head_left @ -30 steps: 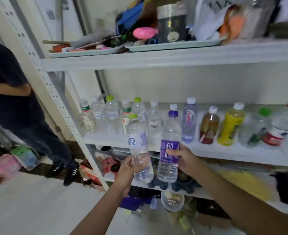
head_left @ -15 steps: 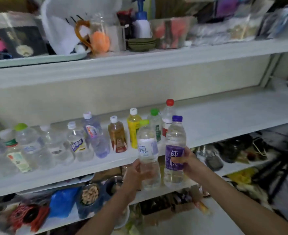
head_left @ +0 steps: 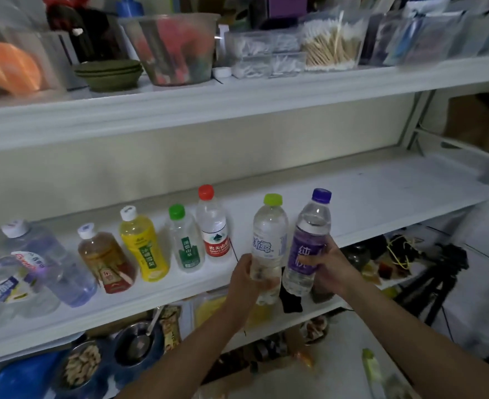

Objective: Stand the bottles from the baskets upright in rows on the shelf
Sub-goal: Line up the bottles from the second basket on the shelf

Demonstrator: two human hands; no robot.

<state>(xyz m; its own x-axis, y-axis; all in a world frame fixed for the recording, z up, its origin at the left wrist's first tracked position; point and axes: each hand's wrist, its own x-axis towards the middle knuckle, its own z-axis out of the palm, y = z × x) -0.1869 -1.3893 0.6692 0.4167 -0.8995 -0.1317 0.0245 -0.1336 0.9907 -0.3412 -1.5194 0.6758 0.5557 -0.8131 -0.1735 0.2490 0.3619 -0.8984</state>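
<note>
My left hand [head_left: 247, 279] grips a clear bottle with a lime-green cap [head_left: 269, 234] around its lower half. My right hand [head_left: 328, 266] grips a clear bottle with a purple label and purple cap [head_left: 309, 234]. Both bottles are upright, side by side, in front of the white middle shelf [head_left: 367, 203]. A row of bottles stands on that shelf to the left: a red-capped one [head_left: 213, 226], a green-capped one [head_left: 184, 243], a yellow one [head_left: 144, 249], an amber one [head_left: 105, 260] and several clear ones [head_left: 44, 260] further left.
The shelf's right half is bare white board. The upper shelf [head_left: 237, 102] holds clear tubs, green bowls [head_left: 108, 73] and cotton swabs [head_left: 332, 44]. The lower shelf holds bowls, snacks and clutter; a black tripod [head_left: 439, 280] stands at the right.
The view has swung right along the shelf, so the row now lies at the left. Both hands have carried their bottles rightward, past the red-capped bottle at the row's end.
</note>
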